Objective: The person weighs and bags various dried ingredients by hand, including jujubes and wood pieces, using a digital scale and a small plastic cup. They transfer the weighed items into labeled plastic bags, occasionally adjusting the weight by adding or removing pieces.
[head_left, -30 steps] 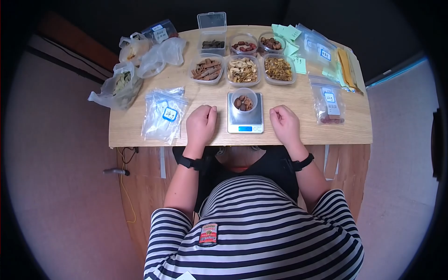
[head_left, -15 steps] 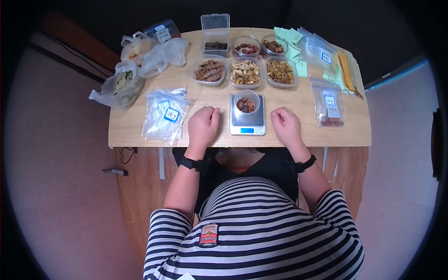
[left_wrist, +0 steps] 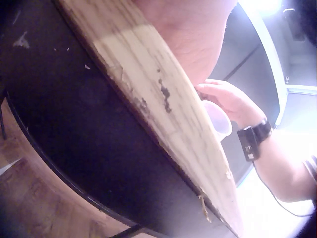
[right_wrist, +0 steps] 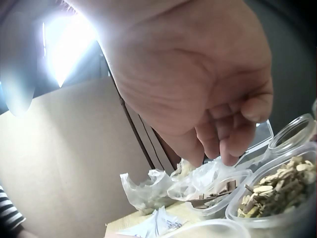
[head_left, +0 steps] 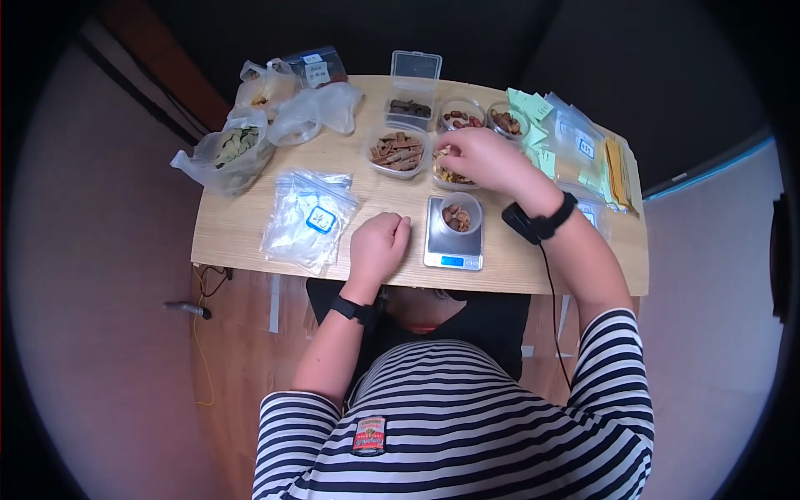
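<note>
My right hand (head_left: 487,158) reaches over the front middle tub (right_wrist: 233,214) of pale dried slices (right_wrist: 285,186), its fingers loosely bent. In the right wrist view the fingers hang above the tubs with nothing visible between them. On the table my left hand (head_left: 379,246) rests curled as a fist, left of a small digital scale (head_left: 442,250). A clear plastic cup (head_left: 476,210) with brown nut-like pieces (head_left: 457,219) stands on the scale; its display is lit but unreadable. The tub to the right of the pale slices is hidden behind my right hand.
Left of the slices stands a tub of brown bark strips (head_left: 396,152). Behind are an open-lidded box (head_left: 411,107) and tubs of red (head_left: 462,118) and brown dried fruit (head_left: 505,122). Zip bags (head_left: 304,218) lie left, plastic bags (head_left: 229,154) beyond; green notes (head_left: 533,107) and yellow envelopes (head_left: 618,171) right.
My right hand has left its place beside the scale and moved forward over the tub of pale slices. The left fist stays on the table. The head view has shifted a little.
</note>
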`<action>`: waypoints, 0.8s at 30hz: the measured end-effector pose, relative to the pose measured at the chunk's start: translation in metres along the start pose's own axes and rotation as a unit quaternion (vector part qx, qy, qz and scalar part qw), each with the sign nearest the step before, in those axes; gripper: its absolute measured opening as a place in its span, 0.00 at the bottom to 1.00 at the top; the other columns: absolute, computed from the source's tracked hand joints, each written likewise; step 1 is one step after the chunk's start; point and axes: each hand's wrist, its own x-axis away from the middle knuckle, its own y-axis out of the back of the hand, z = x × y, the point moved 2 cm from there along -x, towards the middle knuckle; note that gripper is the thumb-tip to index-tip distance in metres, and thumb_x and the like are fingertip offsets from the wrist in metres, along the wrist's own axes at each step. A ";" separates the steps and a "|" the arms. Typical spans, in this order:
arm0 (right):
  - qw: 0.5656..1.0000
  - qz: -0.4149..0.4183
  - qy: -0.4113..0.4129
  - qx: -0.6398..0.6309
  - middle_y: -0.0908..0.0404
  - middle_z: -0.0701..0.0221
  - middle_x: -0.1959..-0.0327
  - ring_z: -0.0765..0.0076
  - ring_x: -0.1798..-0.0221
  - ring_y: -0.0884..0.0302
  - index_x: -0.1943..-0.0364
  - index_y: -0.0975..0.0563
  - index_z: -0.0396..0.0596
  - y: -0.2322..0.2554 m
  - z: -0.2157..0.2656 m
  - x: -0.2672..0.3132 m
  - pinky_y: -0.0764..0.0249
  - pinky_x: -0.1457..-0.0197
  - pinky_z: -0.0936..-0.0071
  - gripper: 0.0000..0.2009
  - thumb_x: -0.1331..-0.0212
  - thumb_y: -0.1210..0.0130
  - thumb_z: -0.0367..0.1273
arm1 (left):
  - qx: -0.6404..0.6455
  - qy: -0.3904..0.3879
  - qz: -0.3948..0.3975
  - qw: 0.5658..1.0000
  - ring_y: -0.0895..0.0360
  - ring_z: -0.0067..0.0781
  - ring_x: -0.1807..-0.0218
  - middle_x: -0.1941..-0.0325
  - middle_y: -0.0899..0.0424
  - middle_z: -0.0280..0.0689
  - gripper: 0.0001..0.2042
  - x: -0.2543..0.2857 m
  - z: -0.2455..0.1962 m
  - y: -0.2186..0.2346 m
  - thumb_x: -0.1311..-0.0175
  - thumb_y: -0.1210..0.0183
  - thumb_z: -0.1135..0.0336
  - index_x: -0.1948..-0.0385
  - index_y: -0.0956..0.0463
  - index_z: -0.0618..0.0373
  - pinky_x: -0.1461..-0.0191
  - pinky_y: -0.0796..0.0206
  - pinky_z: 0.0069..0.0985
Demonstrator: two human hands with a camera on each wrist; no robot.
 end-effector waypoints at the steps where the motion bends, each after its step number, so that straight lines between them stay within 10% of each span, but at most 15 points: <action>1: 0.998 0.034 0.024 0.053 0.14 0.60 0.61 0.55 0.59 0.16 0.53 0.17 0.44 -0.008 -0.001 -0.015 0.22 0.53 0.63 0.15 0.42 0.38 0.36 | 0.000 0.000 -0.005 1.000 0.24 0.54 0.70 0.76 0.23 0.47 0.15 0.000 0.000 0.001 0.31 0.43 0.62 0.77 0.25 0.61 0.66 0.34 0.45; 10: 0.951 0.202 0.028 0.232 0.14 0.56 0.55 0.51 0.51 0.15 0.58 0.14 0.43 -0.047 0.012 -0.090 0.19 0.50 0.58 0.18 0.48 0.33 0.40 | 0.010 -0.004 -0.002 1.000 0.23 0.54 0.68 0.74 0.22 0.47 0.15 0.000 0.000 0.005 0.31 0.44 0.60 0.76 0.24 0.60 0.63 0.32 0.45; 24: 0.957 0.153 0.122 0.216 0.14 0.59 0.58 0.50 0.52 0.16 0.56 0.17 0.44 -0.061 -0.001 -0.095 0.20 0.51 0.55 0.17 0.49 0.35 0.36 | 0.010 -0.010 -0.009 1.000 0.21 0.50 0.67 0.74 0.21 0.44 0.14 0.001 0.001 0.005 0.33 0.44 0.61 0.78 0.24 0.59 0.62 0.30 0.45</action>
